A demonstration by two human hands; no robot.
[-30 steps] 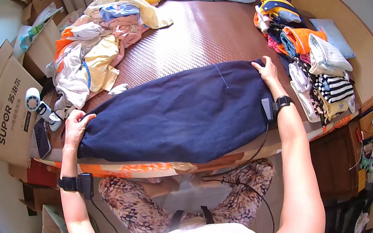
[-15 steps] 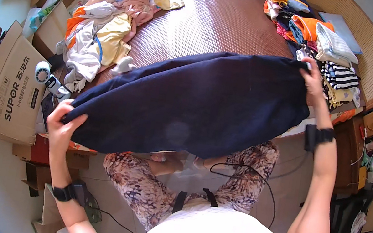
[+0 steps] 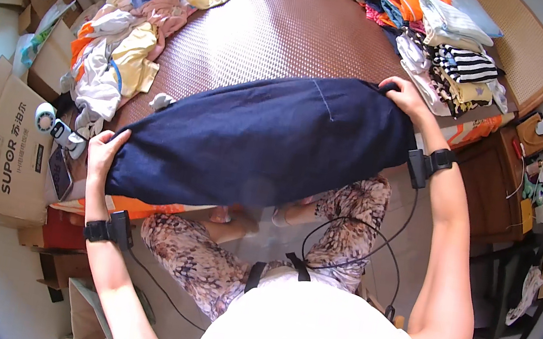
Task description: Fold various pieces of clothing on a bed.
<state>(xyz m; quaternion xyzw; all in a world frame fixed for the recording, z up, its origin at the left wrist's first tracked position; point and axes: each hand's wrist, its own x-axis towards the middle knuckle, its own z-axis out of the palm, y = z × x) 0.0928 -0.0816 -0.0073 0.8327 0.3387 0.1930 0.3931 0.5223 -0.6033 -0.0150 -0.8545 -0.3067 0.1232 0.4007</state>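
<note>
A navy cloth garment (image 3: pixel 254 146) is stretched lengthwise between my hands, over the near edge of the bed. Its exact kind does not show; a pale stitched line crosses it near the right end. My left hand (image 3: pixel 104 155) pinches its left end, thumb on top. With the thumb and fingers of my right hand (image 3: pixel 405 98), I grip the far right corner. Some of the fingers on both hands are hidden by the cloth. Each wrist wears a black strap with a small box, and cables run from them.
A brown woven mat (image 3: pixel 257 27) covers the bed. Loose clothes (image 3: pixel 120 56) lie heaped along its left, and folded clothes (image 3: pixel 466 65) are stacked at the right. A handheld fan (image 3: pixel 60 127) and a phone (image 3: pixel 60 173) sit near the left edge, beside a large cardboard box (image 3: pixel 15 145).
The whole view has shifted, so the bed and clothes appear further left. My hands still hold the garment, its ends now closer together, and a pale stitched line has come into sight.
</note>
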